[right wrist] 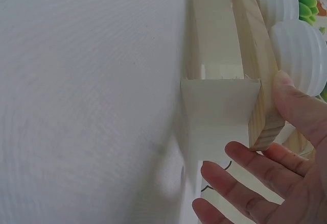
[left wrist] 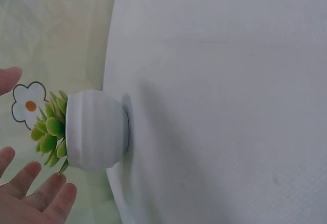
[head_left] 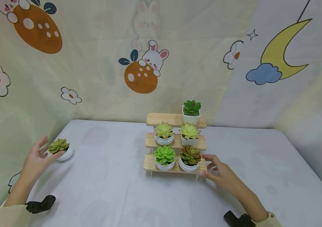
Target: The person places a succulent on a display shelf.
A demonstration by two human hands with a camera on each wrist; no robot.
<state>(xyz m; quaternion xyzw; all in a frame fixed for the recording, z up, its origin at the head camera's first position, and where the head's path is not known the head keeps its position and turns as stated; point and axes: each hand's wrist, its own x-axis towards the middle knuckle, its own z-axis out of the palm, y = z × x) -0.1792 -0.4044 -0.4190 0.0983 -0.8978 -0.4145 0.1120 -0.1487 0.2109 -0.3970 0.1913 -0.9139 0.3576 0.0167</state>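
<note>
A small succulent in a white round pot (head_left: 66, 154) stands upright near the left edge of the table. Around it, with thumb and fingers spread, is my left hand (head_left: 37, 160); the left wrist view shows a gap between those fingers and the pot (left wrist: 97, 130). On the right, my right hand (head_left: 223, 175) holds the right end of the lowest board of a three-tier wooden plant stand (head_left: 161, 167). Its thumb (right wrist: 301, 106) lies against the board (right wrist: 265, 101), with the index finger at the board's far side. The remaining fingers extend loosely past the white leg (right wrist: 219, 101).
Several potted succulents fill the stand: a dark green one (head_left: 191, 110) on top, pale ones (head_left: 164, 132) in the middle, a bright green (head_left: 165, 156) and a reddish one (head_left: 190, 156) below. A white cloth covers the table (head_left: 107, 189); a printed curtain (head_left: 92, 63) hangs behind.
</note>
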